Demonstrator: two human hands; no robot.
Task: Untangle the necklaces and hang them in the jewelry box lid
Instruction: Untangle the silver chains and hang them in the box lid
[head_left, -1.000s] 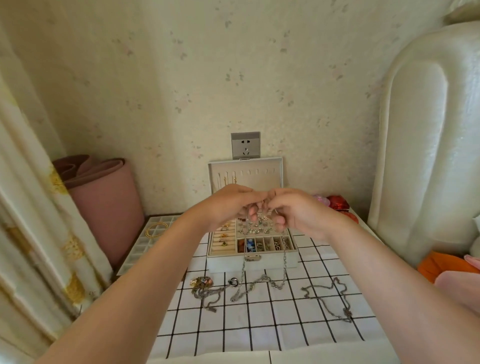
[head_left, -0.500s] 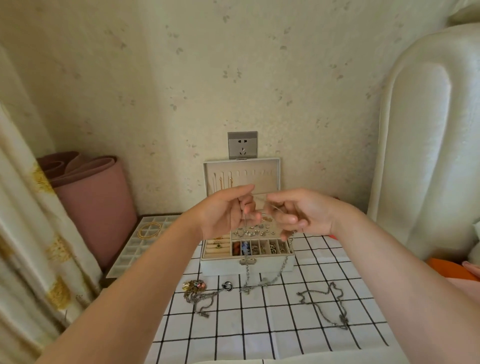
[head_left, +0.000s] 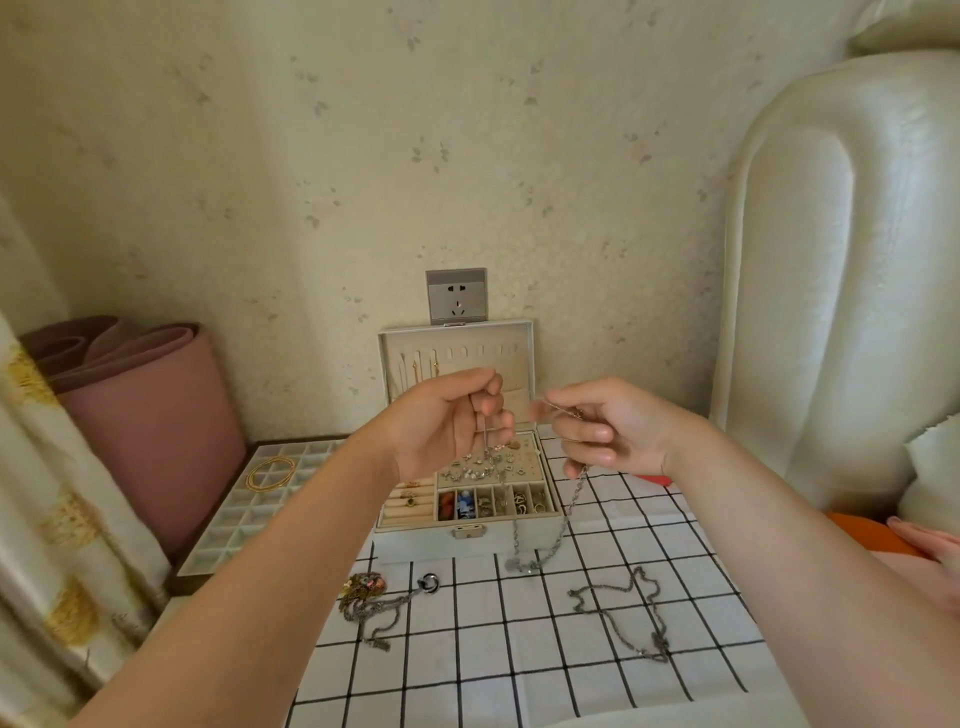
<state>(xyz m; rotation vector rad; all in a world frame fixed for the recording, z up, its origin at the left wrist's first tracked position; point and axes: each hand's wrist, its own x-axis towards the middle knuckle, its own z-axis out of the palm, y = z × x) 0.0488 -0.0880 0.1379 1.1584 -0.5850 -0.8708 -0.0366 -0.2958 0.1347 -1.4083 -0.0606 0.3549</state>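
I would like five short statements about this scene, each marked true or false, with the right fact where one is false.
1. The lid of the box stands open. True.
2. The left hand is empty. False: it pinches a thin chain.
3. The right hand holds a chain that hangs down to the cloth. True.
4. The gold bangle lies in the box. False: it lies in the tray left of the box.
5. A loose chain lies on the cloth, touched by no hand. True.
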